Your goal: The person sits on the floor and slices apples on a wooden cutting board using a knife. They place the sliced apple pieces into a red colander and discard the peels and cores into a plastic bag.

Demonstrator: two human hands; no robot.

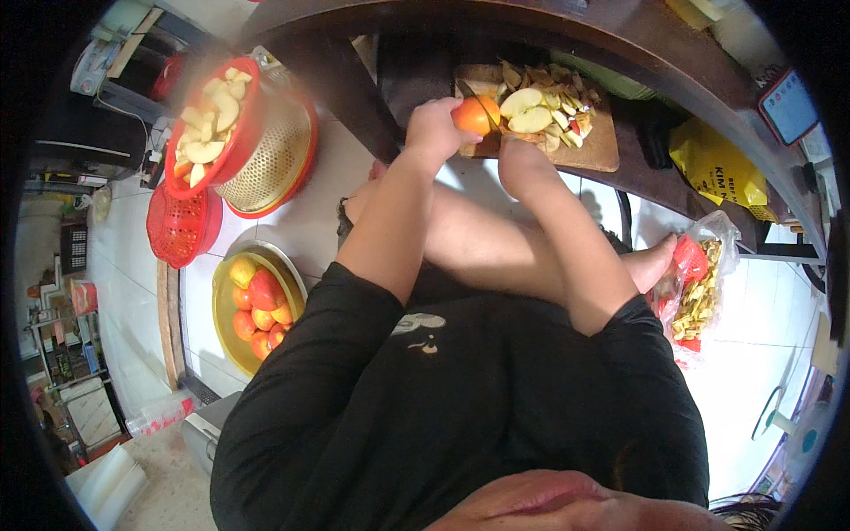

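Observation:
My left hand (435,126) grips a red-orange apple (470,117) against a wooden cutting board (594,158). The dark blade of a knife (490,114) lies across the apple's right side. Closed around the knife's handle, which its fingers hide, is my right hand (524,164). Right beside the blade rest pale cut apple pieces (528,109), two of them large. Smaller scraps and peelings (571,86) are heaped over the board's far and right parts.
At left, a red basket (251,146) holds apple slices beside a perforated metal colander (282,149); another red colander (176,222) is below. Whole apples fill a yellow bowl (224,318). A plastic bag of peelings (697,299), a yellow bag (714,162) and a phone (789,106) are at right.

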